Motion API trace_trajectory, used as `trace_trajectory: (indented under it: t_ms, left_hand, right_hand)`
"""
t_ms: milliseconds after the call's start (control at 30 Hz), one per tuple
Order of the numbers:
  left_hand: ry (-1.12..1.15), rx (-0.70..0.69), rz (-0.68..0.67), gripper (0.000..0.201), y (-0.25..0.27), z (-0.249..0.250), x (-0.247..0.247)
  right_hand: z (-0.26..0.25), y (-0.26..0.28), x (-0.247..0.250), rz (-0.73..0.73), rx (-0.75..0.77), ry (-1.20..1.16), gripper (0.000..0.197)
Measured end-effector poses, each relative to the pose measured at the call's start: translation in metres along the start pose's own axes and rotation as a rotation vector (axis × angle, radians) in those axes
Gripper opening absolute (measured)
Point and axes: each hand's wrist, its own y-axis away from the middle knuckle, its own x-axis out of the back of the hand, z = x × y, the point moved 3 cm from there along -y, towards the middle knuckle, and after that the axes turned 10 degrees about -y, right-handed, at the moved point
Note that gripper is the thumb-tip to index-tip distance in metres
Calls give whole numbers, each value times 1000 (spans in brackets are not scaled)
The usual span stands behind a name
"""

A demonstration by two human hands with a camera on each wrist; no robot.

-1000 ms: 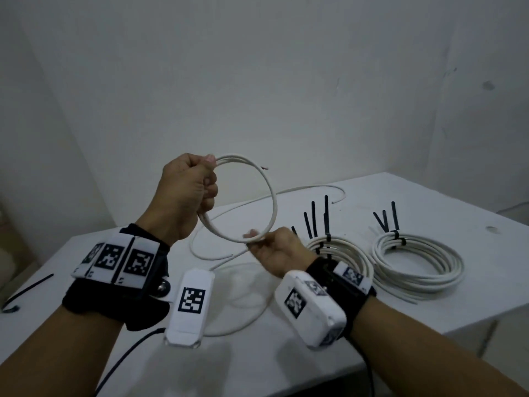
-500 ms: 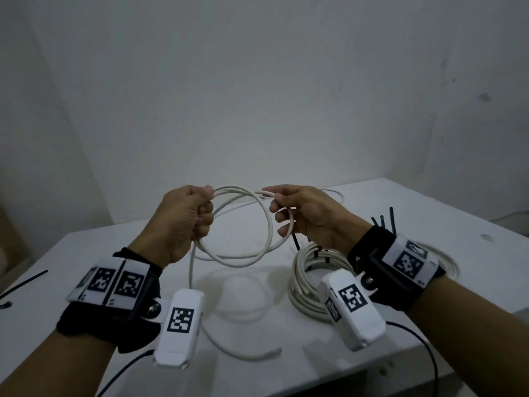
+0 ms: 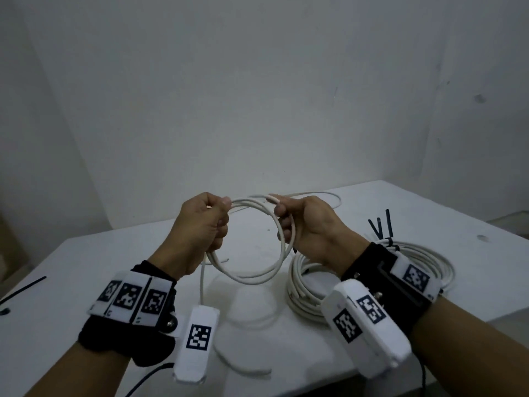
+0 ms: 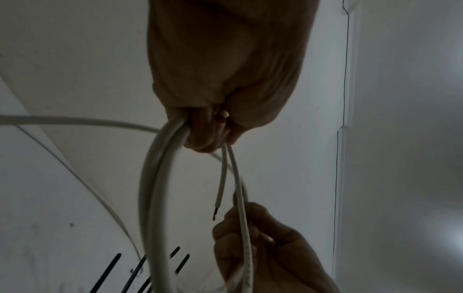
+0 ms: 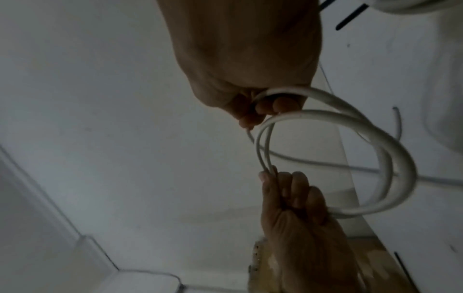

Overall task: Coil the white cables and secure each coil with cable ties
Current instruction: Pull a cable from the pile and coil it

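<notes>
White cable (image 3: 257,270) loops between left hand (image 3: 200,227) and right hand (image 3: 309,224) fists.

Both arms are bare. Each wrist wears a black band (image 3: 126,336) with white tags that have black square patterns. A white box (image 3: 197,343) with the same pattern hangs by each wrist. Thin black wires (image 3: 148,379) trail down.
</notes>
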Motion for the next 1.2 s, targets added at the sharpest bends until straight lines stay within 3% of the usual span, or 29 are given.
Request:
trace_trajectory:
  t_ms: [100, 200, 400, 500, 600, 800, 900, 1033, 1133, 1200]
  left_hand:
    - [-33, -59, -18, 25, 2, -2, -3]
    - [-97, -172, 11, 24, 4, -1, -6]
    - [-339, -380, 113, 18, 4, -5, -7]
    - [-380, -411, 112, 17, 3, -5, -8]
    - [-422, -445, 115, 17, 3, 1, -12]
    - [-472, -486, 162, 15, 5, 8, -14]
    - [-479, -484, 173, 15, 6, 8, -16]
    - [-602, -509, 236, 15, 3, 12, -16]
    - [-795, -619, 333, 11, 1, 15, -13]
    - [-824, -635, 304, 11, -3, 16, -10]
  right_hand:
    - [-6, 6, -5, -43, 156, 227, 29]
    - [-5, 10, -8, 11, 252, 502, 28]
    - [-4, 14, -7, 26, 353, 653, 23]
    - [-7, 14, -8, 11, 424, 762, 17]
    - [-6, 11, -13, -11, 520, 892, 22]
    - [-9, -2, -17, 7, 550, 1181, 27]
    - [-11, -5, -20, -34, 570, 1185, 22]
    - [-10, -5, -19, -138, 386, 890, 22]
    - [-14, -8, -20, -153, 428, 986, 18]
    - [-19, -11, -23, -164, 469, 1029, 17]
